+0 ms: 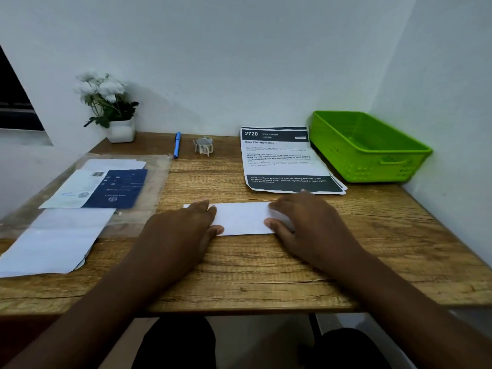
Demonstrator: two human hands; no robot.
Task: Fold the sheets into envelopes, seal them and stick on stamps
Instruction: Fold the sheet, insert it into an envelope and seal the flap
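Folded sheet (243,219): lies flat on the desk (266,275) between both hands, long axis left to right.
Left hand (183,227): fingers straight, pressing the sheet's left end.
Right hand (306,222): fingers flat on the right end.
Nearer hand: neither; both touch.
Printed sheets (282,161): just beyond, far right.

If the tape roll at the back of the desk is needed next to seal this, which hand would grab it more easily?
Probably the left hand. The tape roll sits nearly straight beyond it, while the right hand would have to reach across the folded sheet. Both hands lie flat on the sheet.
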